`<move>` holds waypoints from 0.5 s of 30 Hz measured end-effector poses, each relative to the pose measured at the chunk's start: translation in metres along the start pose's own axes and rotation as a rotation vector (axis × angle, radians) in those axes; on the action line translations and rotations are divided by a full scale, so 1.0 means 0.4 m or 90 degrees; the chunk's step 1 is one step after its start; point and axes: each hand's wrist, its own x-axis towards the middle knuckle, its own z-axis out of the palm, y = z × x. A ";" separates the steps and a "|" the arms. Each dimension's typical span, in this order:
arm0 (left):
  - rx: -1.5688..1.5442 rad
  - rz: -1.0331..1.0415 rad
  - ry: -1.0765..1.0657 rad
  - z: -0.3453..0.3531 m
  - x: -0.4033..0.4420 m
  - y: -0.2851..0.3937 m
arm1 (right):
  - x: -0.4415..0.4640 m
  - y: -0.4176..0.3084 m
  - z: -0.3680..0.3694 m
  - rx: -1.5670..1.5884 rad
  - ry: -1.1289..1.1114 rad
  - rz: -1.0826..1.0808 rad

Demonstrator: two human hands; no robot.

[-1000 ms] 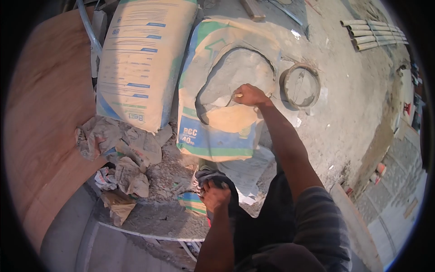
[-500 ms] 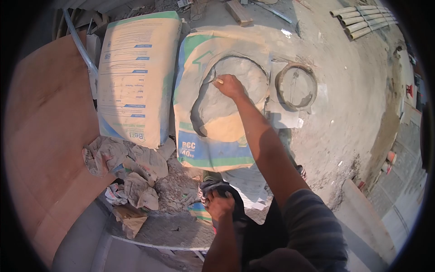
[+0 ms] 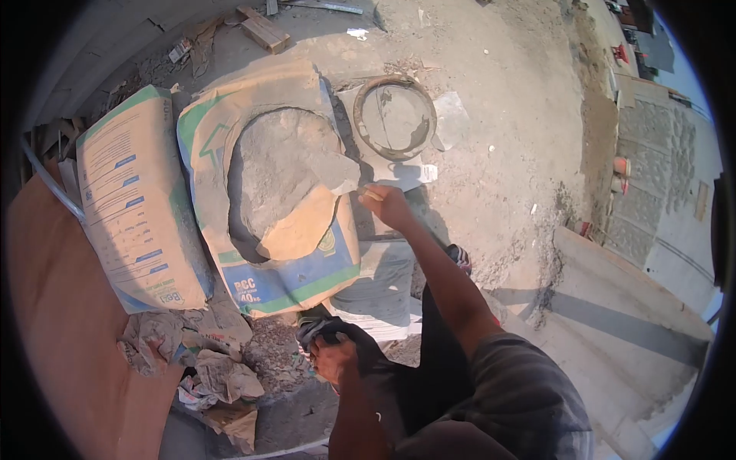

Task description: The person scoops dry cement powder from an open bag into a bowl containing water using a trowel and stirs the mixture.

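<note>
My right hand (image 3: 386, 205) is closed on the light-coloured handle of a trowel (image 3: 335, 176). The blade points left over the right rim of a torn-open cement bag (image 3: 257, 285) and looks covered in grey powder. Through the large ragged hole in the bag's face, grey cement powder (image 3: 280, 153) shows. A flap of bare brown paper lies at the hole's lower edge. Lower down, my left hand (image 3: 333, 359) rests on my dark-trousered leg near a shoe, fingers spread and holding nothing.
An unopened cement bag (image 3: 138, 207) lies left of the torn one. A round sieve-like ring (image 3: 395, 116) sits on paper to the right. Crumpled paper (image 3: 218, 376) lies lower left, beside a brown board (image 3: 69, 330). A wood block (image 3: 263, 31) lies behind.
My right hand has drawn the trowel from the powder inside the bag to the bag's right edge. The view has shifted right; my left hand stays on my leg.
</note>
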 end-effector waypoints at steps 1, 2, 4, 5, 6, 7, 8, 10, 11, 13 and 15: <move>-0.001 0.000 0.016 0.000 0.005 0.000 | -0.022 0.014 -0.043 0.005 0.009 0.074; 0.002 0.002 0.022 0.005 0.008 -0.004 | -0.044 0.006 -0.092 0.011 0.016 0.149; 0.006 0.006 0.033 0.024 0.011 -0.006 | -0.055 0.075 -0.142 0.046 0.144 0.100; 0.005 0.008 0.030 0.019 0.004 0.001 | -0.059 0.125 -0.155 0.063 0.209 0.076; 0.004 0.010 0.029 0.011 -0.003 0.006 | -0.043 0.173 -0.166 -0.019 0.276 0.021; 0.003 0.011 0.028 0.005 -0.006 0.011 | -0.010 0.229 -0.176 -0.100 0.342 -0.034; 0.011 0.007 0.028 0.008 -0.006 0.013 | 0.022 0.266 -0.183 -0.181 0.406 -0.088; 0.027 0.000 0.031 0.014 -0.002 0.017 | 0.085 0.323 -0.193 -0.021 0.360 0.022; 0.030 0.002 0.033 0.017 -0.005 0.017 | 0.110 0.334 -0.200 0.058 0.334 0.076; 0.035 0.004 0.039 0.021 -0.009 0.019 | 0.146 0.313 -0.223 0.043 0.287 0.171; 0.034 -0.003 0.024 0.013 -0.013 0.027 | 0.164 0.275 -0.236 -0.035 0.293 0.219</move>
